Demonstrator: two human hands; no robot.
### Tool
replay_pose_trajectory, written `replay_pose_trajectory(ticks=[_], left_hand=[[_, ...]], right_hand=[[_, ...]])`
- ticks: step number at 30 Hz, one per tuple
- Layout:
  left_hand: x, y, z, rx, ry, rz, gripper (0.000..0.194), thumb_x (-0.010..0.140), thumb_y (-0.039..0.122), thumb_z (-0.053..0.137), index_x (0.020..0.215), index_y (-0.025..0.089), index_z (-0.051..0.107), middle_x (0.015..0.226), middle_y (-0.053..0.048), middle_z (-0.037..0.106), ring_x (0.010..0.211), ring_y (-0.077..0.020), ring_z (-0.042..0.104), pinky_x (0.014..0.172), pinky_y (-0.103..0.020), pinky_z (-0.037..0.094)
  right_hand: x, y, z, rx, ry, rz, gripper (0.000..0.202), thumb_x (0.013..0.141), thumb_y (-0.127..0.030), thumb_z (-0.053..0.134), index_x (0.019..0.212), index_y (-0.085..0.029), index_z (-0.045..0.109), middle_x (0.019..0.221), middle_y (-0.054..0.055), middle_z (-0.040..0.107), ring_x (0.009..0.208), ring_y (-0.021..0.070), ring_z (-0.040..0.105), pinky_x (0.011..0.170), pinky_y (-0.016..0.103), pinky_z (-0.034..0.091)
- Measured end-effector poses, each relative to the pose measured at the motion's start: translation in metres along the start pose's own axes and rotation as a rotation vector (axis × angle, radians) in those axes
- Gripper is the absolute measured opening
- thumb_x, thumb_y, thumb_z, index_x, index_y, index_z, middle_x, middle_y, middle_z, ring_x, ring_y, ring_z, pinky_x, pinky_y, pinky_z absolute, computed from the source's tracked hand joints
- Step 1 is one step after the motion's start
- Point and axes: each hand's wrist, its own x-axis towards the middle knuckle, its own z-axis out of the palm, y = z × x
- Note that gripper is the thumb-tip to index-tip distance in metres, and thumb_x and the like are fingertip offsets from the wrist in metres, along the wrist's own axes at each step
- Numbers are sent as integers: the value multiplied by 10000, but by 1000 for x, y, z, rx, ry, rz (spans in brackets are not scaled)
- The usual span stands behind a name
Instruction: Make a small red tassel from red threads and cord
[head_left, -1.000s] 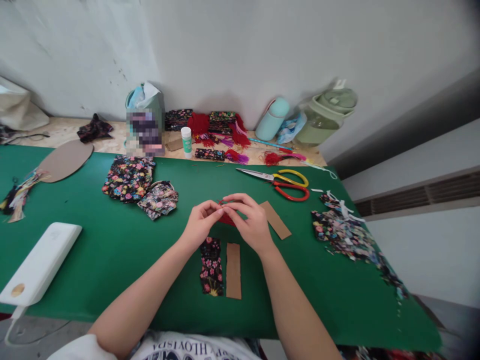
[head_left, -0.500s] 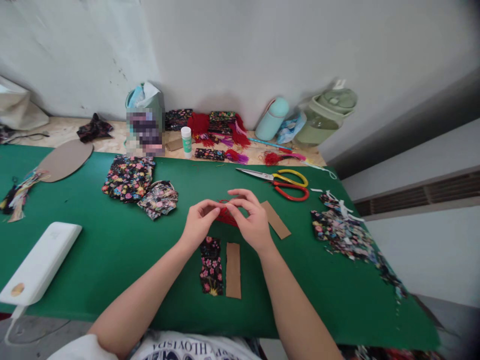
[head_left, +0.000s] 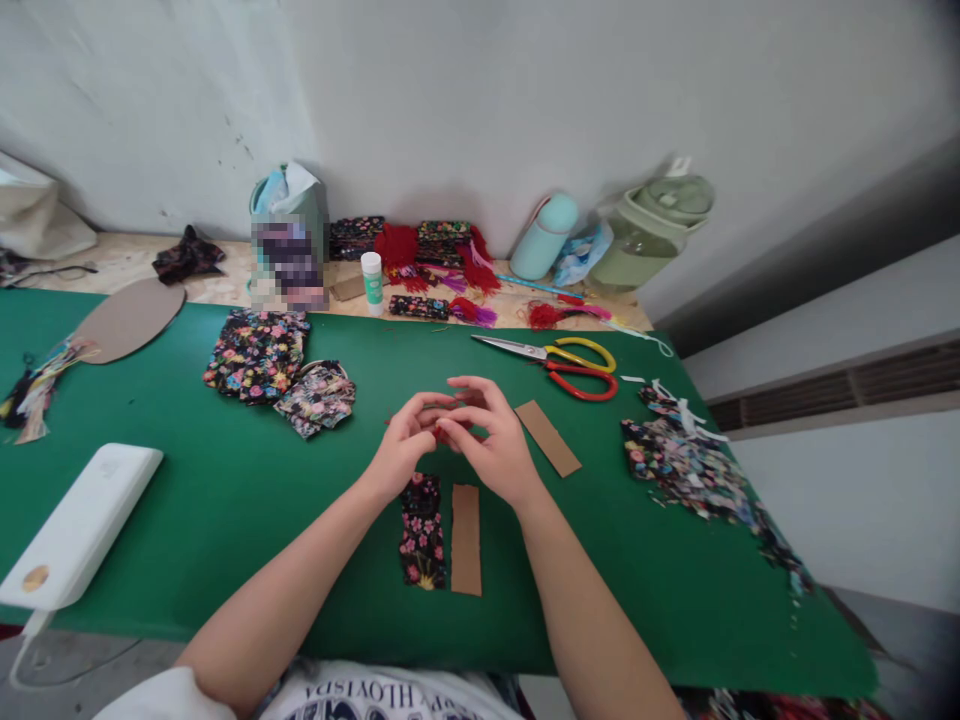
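Note:
My left hand [head_left: 405, 445] and my right hand [head_left: 491, 445] meet above the green table mat, thumbs and fingers pinched together. A bit of red thread [head_left: 440, 430] shows between the fingertips; most of it is hidden behind them. Just below the hands lie a black floral fabric strip [head_left: 422, 535] and, beside it, a brown cardboard strip [head_left: 466, 540]. A second cardboard strip [head_left: 550, 438] rests at an angle to the right of my right hand. Scissors [head_left: 551, 360] with yellow and red handles lie beyond it.
Folded floral fabric [head_left: 257, 355] and smaller pieces [head_left: 316, 398] are at left, near a white power bank [head_left: 82, 525]. Fabric scraps [head_left: 682, 465] spread along the right edge. A glue stick [head_left: 373, 285], tassels [head_left: 480, 312] and bottles [head_left: 541, 240] stand or lie along the wall.
My hands have drawn closer together, and the left fingers now reach behind the right ones. The red thread, plainly visible between them before, is now mostly covered.

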Motion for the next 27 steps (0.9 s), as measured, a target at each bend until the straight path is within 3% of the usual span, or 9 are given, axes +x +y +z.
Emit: replay_pose_trajectory(ticks=[2, 6, 10, 15, 20, 27], left_hand=[[-1, 2, 2, 26, -14, -10, 402, 550, 109, 510, 935, 162, 612, 759, -11, 658, 629, -114, 578, 614, -233, 460], [-2, 1, 4, 176, 30, 51, 310, 626, 125, 554, 928, 163, 612, 881, -44, 662, 831, -168, 620, 704, -256, 500], [-4, -9, 3, 488, 144, 238, 228, 762, 165, 554, 989, 176, 577, 986, -80, 637, 897, -186, 626, 780, -301, 510], [-7, -19, 2, 856, 233, 465, 128, 867, 161, 473, 972, 185, 542, 928, -80, 597, 871, -178, 600, 784, -311, 487], [-8, -18, 2, 933, 234, 518, 77, 904, 177, 448, 913, 191, 524, 862, -56, 561, 797, -161, 565, 730, -288, 467], [-7, -17, -1, 949, 239, 495, 120, 900, 172, 451, 822, 181, 542, 806, -47, 560, 760, -159, 547, 701, -281, 438]], right_hand=[[0, 0, 0, 6, 7, 4, 142, 842, -251, 608, 735, -227, 697, 1192, 80, 584, 1000, 211, 595, 911, 424, 513], [1, 1, 1, 21, 61, 28, 128, 833, -269, 616, 734, -224, 684, 1164, 80, 599, 969, 206, 606, 895, 420, 525], [0, 2, 4, 28, 97, 61, 128, 822, -268, 622, 714, -218, 670, 1142, 83, 611, 923, 192, 616, 862, 402, 540], [0, 4, 8, 70, 137, 101, 129, 806, -242, 628, 684, -210, 659, 1111, 83, 625, 890, 183, 628, 843, 392, 544], [0, 3, 8, 76, 146, 117, 128, 802, -249, 635, 684, -207, 662, 1085, 80, 636, 866, 188, 633, 824, 395, 546], [-1, 1, 7, -93, 153, -48, 162, 843, -215, 584, 706, -211, 669, 1099, 88, 624, 905, 199, 614, 826, 403, 541]])
